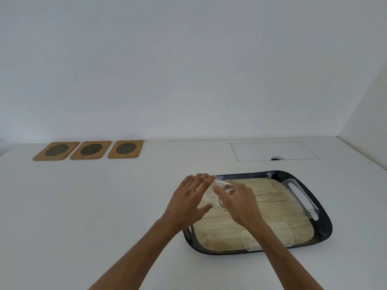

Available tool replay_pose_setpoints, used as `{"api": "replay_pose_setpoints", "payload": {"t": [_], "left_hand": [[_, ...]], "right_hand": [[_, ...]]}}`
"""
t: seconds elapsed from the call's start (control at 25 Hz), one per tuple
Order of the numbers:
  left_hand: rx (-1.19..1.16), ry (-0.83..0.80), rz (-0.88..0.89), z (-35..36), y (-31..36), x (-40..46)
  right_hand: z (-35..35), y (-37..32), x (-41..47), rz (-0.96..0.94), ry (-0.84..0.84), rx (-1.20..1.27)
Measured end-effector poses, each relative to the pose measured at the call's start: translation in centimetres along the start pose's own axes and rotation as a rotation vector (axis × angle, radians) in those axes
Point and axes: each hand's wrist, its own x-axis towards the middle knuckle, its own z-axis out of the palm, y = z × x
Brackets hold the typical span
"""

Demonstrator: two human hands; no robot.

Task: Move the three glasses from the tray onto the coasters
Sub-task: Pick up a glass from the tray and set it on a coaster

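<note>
A clear glass (pixel 218 195) is tilted on its side over the far left part of the black-rimmed tray (pixel 323 225). My left hand (pixel 186 204) curls around its left side, fingers above and thumb below. My right hand (pixel 238 206) grips its other end with the fingertips. A second glass (pixel 270 235) lies on its side near the tray's front edge, partly behind my right forearm. A third glass (pixel 301 197) lies on its side along the tray's right handle. Three wooden coasters (pixel 56 151) (pixel 91 149) (pixel 126 149) sit in a row at the far left, all bare.
The tray has a pale wood-look bottom and rests on a white table by a white wall. A rectangular hatch outline (pixel 274 151) with a small dark hole marks the tabletop behind the tray. Another wall closes off the right side.
</note>
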Motion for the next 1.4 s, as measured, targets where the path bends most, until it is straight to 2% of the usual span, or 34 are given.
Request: {"api": "replay_pose_setpoints", "payload": {"t": [0.16, 0.36, 0.52, 0.6, 0.88, 1.08, 1.28, 1.4], "left_hand": [[-0.097, 0.088, -0.079, -0.4, 0.8, 1.5], [-0.324, 0.184, -0.251, -0.4, 1.0, 2.4], [-0.525, 0.224, -0.302, -0.8, 0.5, 2.9], [-0.571, 0.199, -0.326, -0.8, 0.4, 3.1], [-0.528, 0.171, -0.384, -0.4, 0.2, 3.9], [-0.5, 0.148, -0.422, -0.4, -0.8, 3.8], [-0.52, 0.184, -0.474, -0.7, -3.1, 2.8], [-0.523, 0.182, -0.483, -1.4, -4.7, 2.2]], "right_hand": [[-1.6, -0.4, 1.5, -0.06, -0.041, 0.071], [-1.7, 0.2, 2.0, -0.199, -0.008, 0.077], [-1.3, 1.1, 2.3, -0.282, -0.152, 0.141], [-0.9, 1.3, 2.8, -0.281, -0.169, 0.213], [0.8, 1.5, 4.6, -0.224, -0.207, 0.501], [1.9, 0.7, 5.6, -0.231, -0.201, 0.475], [3.1, -0.6, 7.0, -0.254, -0.31, 0.453], [4.8, -2.0, 7.4, -0.259, -0.279, 0.436]]}}
